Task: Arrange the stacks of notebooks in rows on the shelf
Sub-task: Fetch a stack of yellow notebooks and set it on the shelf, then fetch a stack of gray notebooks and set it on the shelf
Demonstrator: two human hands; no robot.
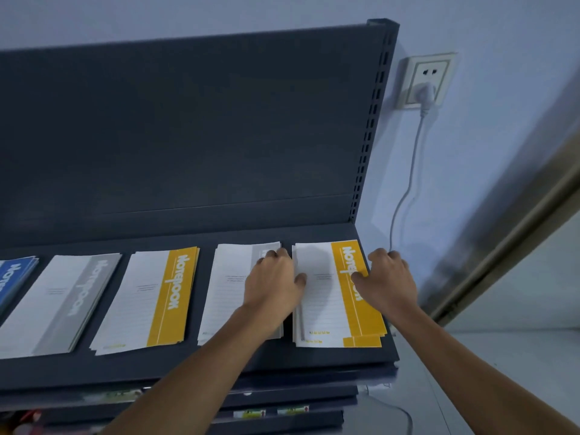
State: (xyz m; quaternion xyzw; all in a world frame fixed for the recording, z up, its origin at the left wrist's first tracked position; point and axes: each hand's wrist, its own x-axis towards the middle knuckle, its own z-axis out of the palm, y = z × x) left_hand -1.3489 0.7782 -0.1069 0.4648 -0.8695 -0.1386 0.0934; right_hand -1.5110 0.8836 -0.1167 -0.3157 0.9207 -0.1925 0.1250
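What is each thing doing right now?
right yellow stack, flat, edges uneven, held at both sides
left hand, grips its left edge
right hand, grips its right edge
right gray stack, flat, under left hand
middle yellow stack, flat, untouched
left gray stack, flat, untouched
blue stack, flat, partly cut off
plug, in socket

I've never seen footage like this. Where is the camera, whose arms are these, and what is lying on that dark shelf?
There is no machine here. A person wears one wide-angle camera on the head, so you look down along their own arms. On the dark grey metal shelf five stacks of thin paper notebooks lie in a row: the blue stack, the left grey-banded stack, the middle yellow-banded stack, the right grey-banded stack and the end yellow-banded stack. The left hand lies across the gap between the last two, thumb on the end stack; whether it grips is unclear. The right hand holds that stack's right edge.
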